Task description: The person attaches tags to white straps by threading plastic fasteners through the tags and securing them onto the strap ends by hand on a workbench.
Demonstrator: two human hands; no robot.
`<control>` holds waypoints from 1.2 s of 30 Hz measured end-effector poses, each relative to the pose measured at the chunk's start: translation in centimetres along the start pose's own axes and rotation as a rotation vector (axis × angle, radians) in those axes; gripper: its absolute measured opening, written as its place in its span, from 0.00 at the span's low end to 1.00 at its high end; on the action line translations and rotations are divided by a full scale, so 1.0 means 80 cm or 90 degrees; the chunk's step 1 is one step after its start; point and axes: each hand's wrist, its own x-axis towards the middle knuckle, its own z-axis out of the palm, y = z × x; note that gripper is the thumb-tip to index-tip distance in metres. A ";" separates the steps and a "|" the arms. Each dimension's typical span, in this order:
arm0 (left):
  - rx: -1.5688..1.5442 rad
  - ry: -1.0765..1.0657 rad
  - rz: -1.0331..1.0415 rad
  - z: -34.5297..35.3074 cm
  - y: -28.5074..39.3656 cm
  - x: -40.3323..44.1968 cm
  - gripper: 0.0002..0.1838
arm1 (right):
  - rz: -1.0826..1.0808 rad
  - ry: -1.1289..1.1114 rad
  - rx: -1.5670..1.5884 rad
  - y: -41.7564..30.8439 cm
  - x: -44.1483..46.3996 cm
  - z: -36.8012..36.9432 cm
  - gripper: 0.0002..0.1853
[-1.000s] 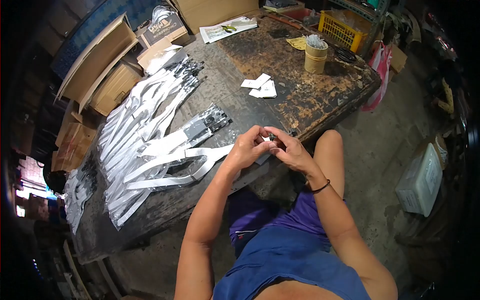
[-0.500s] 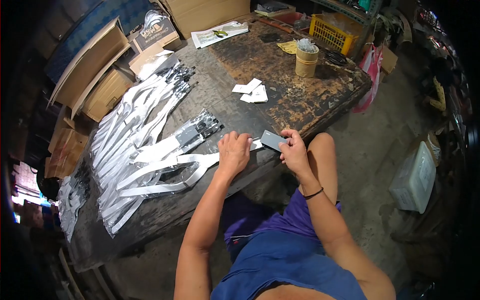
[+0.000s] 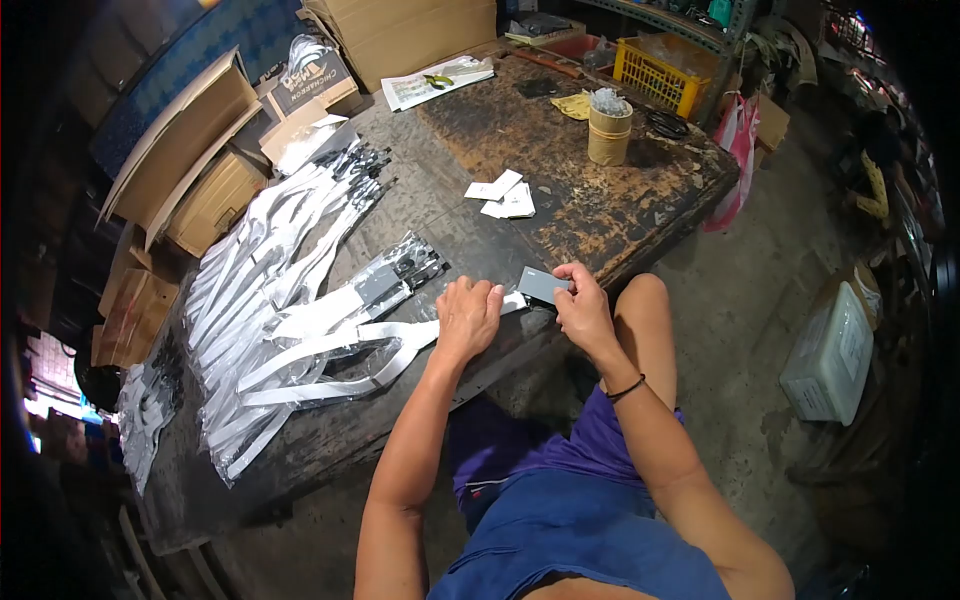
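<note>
My left hand (image 3: 468, 318) is closed over the end of a white strap (image 3: 400, 350), which lies on the dark table in clear plastic. In my right hand (image 3: 583, 305), between thumb and fingers, is a flat grey rectangular card (image 3: 541, 285). The card is over the strap's end, just right of my left hand; whether the two touch I cannot tell. Left of my hands lies a bagged strap bundle (image 3: 345, 300) with another grey card and black ends. Behind it spreads a large pile of white straps (image 3: 255, 270) in plastic.
Small white cards (image 3: 510, 200) lie on the table (image 3: 450, 215). Farther back are a cardboard tube (image 3: 609, 138) filled with clear pieces and a yellow crate (image 3: 660, 77). Cardboard boxes (image 3: 215, 195) line the left side. A lidded plastic tub (image 3: 828, 355) stands on the floor at right.
The grey card has turned flatter and dropped slightly toward the strap's end, with my right hand still gripping it. My left hand stays on the strap. The view has shifted a little.
</note>
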 end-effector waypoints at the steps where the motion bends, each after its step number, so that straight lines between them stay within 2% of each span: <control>1: -0.005 0.007 -0.003 -0.001 0.000 0.001 0.12 | -0.022 -0.002 -0.009 -0.003 0.001 0.000 0.14; 10: -0.028 0.004 -0.006 -0.005 0.001 0.002 0.08 | -0.001 -0.181 -0.006 -0.016 0.022 -0.021 0.14; 13: -0.050 -0.057 -0.031 -0.015 0.008 0.004 0.11 | 0.021 -0.253 0.025 -0.023 0.031 -0.024 0.15; 18: -0.060 -0.053 -0.025 -0.010 0.007 0.005 0.11 | 0.062 -0.313 0.021 -0.034 0.038 -0.013 0.14; 23: -0.076 -0.008 -0.003 0.004 -0.002 0.008 0.09 | 0.060 -0.255 0.057 -0.041 0.026 0.004 0.11; 27: -0.111 -0.058 -0.047 -0.005 -0.004 0.007 0.10 | 0.005 -0.190 0.051 -0.027 0.023 0.003 0.11; 29: -0.070 0.000 0.092 -0.017 -0.009 -0.001 0.18 | 0.025 -0.194 0.042 -0.021 0.024 0.000 0.11; 30: -0.070 -0.001 0.093 -0.024 -0.012 -0.005 0.18 | 0.025 -0.194 0.042 -0.018 0.026 0.000 0.11; 32: 0.044 -0.057 0.118 -0.036 -0.018 -0.014 0.26 | 0.072 -0.183 0.063 -0.017 0.030 -0.001 0.11; 36: 0.036 -0.080 0.095 -0.037 -0.027 -0.023 0.30 | 0.124 -0.193 0.059 -0.020 0.034 0.000 0.13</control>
